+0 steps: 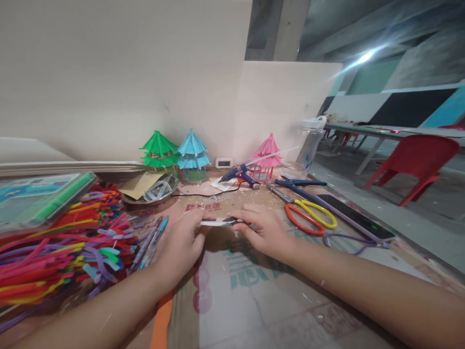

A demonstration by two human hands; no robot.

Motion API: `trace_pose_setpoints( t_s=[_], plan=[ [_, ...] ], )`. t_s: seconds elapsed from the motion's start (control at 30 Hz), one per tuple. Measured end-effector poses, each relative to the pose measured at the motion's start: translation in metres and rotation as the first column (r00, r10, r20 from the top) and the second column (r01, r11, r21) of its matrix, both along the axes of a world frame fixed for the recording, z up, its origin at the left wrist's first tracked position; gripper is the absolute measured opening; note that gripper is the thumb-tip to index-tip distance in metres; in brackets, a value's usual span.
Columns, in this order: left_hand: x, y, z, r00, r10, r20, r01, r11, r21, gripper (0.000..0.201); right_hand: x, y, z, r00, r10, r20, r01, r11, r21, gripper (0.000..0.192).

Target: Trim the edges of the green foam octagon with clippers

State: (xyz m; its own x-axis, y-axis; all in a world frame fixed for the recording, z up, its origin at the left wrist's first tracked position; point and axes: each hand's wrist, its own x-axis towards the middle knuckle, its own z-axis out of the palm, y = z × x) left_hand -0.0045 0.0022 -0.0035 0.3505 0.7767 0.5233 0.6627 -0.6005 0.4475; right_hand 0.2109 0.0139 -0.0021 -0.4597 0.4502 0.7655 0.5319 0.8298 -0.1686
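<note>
Both hands rest on the cardboard-covered surface [254,300] at frame centre. Left hand [179,242] and right hand [263,230] pinch a thin white strip [216,223] between them, fingers closed narrowly on its ends. Scissors [308,213] lie right of them.

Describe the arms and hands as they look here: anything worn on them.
Both forearms are bare, with no sleeves in view. The left hand and right hand wear no gloves, and no rings, watch or bracelet show. A few pale specks cling to the right forearm.
</note>
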Motion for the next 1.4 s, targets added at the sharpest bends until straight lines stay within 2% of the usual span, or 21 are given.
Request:
trace_pose_setpoints(
  t_s=[0.2,0.3,0.47,0.63,0.73,0.97,1.13,1.27,1.33,1.4],
  plan=[
    [0.001,-0.001,0.001,1.0,0.001,0.018,-0.001,1.0,-0.007,0.032,0.001,0.001,0.001,1.0,0.011,0.014,-0.011,1.0,0.029,0.034],
    [0.003,-0.002,0.002,1.0,0.002,0.026,-0.001,1.0,-0.02,0.028,0.001,0.001,0.001,1.0,0.026,-0.007,-0.026,1.0,-0.001,0.033],
    [0.007,-0.003,0.003,0.982,0.055,0.178,-0.034,0.993,-0.116,0.018,0.0,0.005,-0.004,0.982,-0.034,-0.187,-0.005,0.98,-0.201,0.026],
    [0.008,-0.002,0.004,0.962,0.137,0.237,-0.087,0.974,-0.21,0.028,-0.002,0.015,-0.008,0.933,-0.153,-0.325,-0.003,0.901,-0.434,0.024],
    [0.007,-0.002,0.004,0.957,0.143,0.253,-0.077,0.963,-0.257,0.032,-0.004,0.016,-0.008,0.928,-0.149,-0.34,-0.043,0.867,-0.497,0.026],
    [0.003,0.001,-0.001,0.957,0.144,0.251,-0.091,0.973,-0.213,0.031,-0.009,0.013,-0.007,0.949,-0.101,-0.298,-0.081,0.837,-0.541,0.011],
    [0.005,-0.001,0.002,0.94,0.168,0.296,-0.083,0.957,-0.278,0.035,-0.009,0.011,-0.005,0.939,-0.052,-0.339,-0.159,0.811,-0.563,0.011],
    [0.01,-0.003,0.008,0.95,0.114,0.29,-0.02,0.95,-0.311,0.03,-0.009,0.01,-0.005,0.925,-0.059,-0.374,-0.179,0.802,-0.57,0.013],
    [0.012,-0.004,0.008,0.954,0.08,0.29,0.008,0.957,-0.289,0.028,-0.007,0.01,-0.006,0.938,-0.06,-0.341,-0.151,0.816,-0.559,0.015],
    [0.011,-0.003,0.007,0.953,0.063,0.298,0.019,0.964,-0.265,0.026,-0.004,0.008,-0.005,0.954,-0.054,-0.295,-0.101,0.869,-0.484,0.02]
  ],
)
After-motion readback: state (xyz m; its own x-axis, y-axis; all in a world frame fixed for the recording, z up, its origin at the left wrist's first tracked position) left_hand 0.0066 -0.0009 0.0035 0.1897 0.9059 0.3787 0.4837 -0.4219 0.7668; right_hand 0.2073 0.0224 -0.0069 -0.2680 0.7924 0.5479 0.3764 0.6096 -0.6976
